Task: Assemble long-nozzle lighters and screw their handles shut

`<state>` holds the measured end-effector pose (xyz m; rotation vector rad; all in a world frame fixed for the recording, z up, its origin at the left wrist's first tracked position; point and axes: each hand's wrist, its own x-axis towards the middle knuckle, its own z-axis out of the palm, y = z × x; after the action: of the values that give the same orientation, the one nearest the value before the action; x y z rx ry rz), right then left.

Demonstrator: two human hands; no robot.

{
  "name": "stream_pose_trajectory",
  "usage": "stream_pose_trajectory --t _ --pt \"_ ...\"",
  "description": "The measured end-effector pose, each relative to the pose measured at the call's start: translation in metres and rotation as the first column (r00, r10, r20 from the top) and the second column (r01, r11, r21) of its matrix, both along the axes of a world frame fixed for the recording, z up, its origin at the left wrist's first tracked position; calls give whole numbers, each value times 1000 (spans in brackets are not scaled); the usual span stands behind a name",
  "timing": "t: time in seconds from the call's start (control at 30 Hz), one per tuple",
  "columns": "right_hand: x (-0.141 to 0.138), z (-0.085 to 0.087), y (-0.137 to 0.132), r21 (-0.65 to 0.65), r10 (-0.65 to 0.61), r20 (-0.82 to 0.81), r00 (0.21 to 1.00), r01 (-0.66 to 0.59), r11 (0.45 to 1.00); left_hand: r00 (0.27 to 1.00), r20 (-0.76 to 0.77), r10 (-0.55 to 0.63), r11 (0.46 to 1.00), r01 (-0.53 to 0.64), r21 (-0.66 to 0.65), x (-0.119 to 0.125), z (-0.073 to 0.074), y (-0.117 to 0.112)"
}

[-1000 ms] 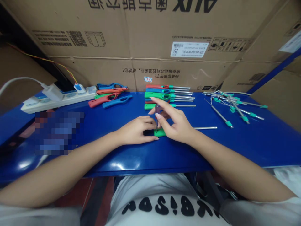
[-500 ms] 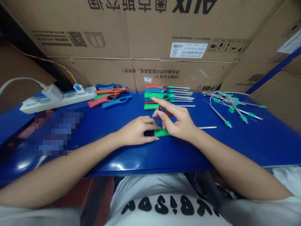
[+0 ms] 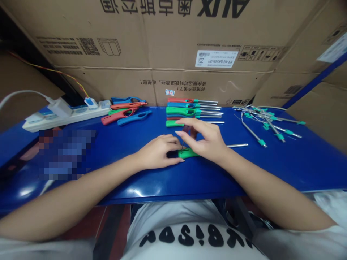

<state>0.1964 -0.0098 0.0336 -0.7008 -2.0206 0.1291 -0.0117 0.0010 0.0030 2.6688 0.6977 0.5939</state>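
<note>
A green lighter body with a long metal tube lies on the blue table in front of me. My left hand is curled over its left end and pins it down. My right hand pinches a small screwdriver that stands nearly upright, tip on the green body. Behind my hands lies a neat stack of finished lighters in red, blue and green.
Loose coloured handle shells lie at the back left beside a white power strip. A heap of metal tubes with teal tips sits at the back right. Large cardboard boxes wall off the table's far side.
My right hand has turned around the screwdriver, its outstretched index finger folding down toward the handle. The left hand and the green body have stayed in place.
</note>
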Motion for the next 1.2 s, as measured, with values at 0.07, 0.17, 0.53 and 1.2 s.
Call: stream_pose_trajectory --t 0.07,0.17,0.53,1.2 --pt "2 -1 1 98 -54 23 998 51 994 1000 2 5 1000 -5 3 0 0 0" --pt "3 0 -1 122 -25 49 998 19 992 1000 -6 -3 1000 3 8 0 0 0" --pt "4 1 3 136 -83 53 995 75 988 1000 -1 -11 1000 11 1 0 2 0" --pt "2 6 -1 -101 188 105 976 -178 979 1000 9 -21 1000 20 20 0 2 0"
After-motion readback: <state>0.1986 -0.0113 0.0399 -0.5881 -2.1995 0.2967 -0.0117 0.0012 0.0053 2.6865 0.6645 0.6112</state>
